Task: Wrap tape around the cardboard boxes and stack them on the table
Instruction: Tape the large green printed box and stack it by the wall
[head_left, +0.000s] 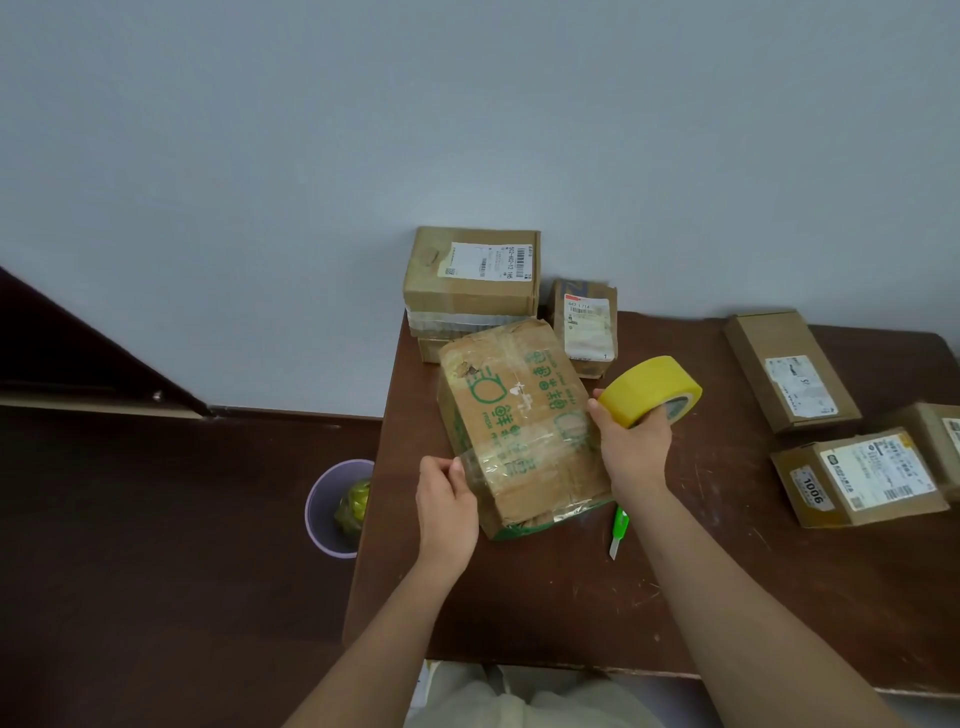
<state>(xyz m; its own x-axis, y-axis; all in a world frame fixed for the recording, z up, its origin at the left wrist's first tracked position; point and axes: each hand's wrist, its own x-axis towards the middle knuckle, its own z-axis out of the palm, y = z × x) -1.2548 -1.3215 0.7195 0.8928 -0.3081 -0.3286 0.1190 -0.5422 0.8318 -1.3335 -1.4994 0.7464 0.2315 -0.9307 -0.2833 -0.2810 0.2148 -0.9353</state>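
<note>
A cardboard box with green print (519, 415) lies tilted on the brown table (545, 613), wrapped in clear tape. My left hand (447, 506) holds its near left corner, thumb on the taped edge. My right hand (634, 447) grips a yellow tape roll (649, 389) just right of the box, at its right edge. Behind the box, against the wall, a labelled box (470, 273) sits on top of another box. A small labelled box (586, 327) stands to their right.
A green utility knife (618, 530) lies on the table by my right forearm. Three more labelled boxes (789, 371) (857, 480) (940, 441) sit at the right. A lilac waste bin (332, 506) stands on the floor left of the table.
</note>
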